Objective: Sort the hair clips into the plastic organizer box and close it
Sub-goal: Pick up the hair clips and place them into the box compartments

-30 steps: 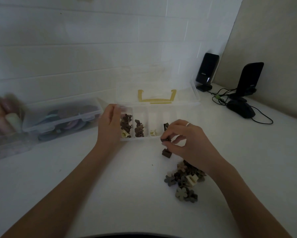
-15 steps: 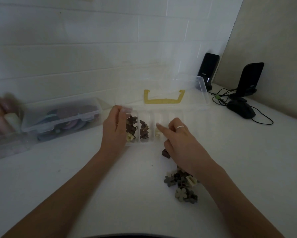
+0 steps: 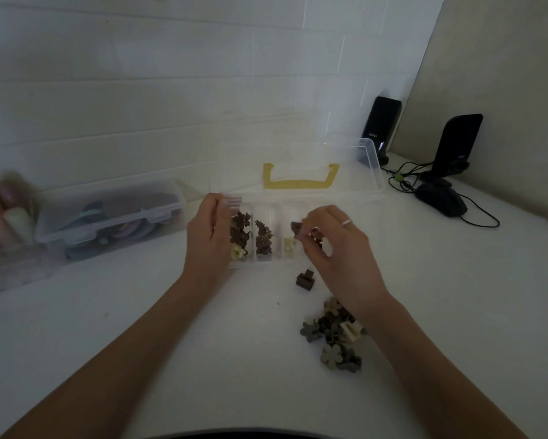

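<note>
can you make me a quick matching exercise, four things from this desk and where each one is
Things:
1. single dark clip
2. pile of clips
3. yellow handle
4. black mouse

Places:
A. on the open lid
B. far right, by the cables
C. alone on the table just before the organizer box
D. under the right forearm

Pairs: 1-C, 2-D, 3-A, 4-B

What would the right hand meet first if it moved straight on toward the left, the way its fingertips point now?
Probably the cream clip in the box, since the right hand, pinching a brown clip, hovers over that compartment. Its height is unclear; further on stands the divider before the brown clips.
</note>
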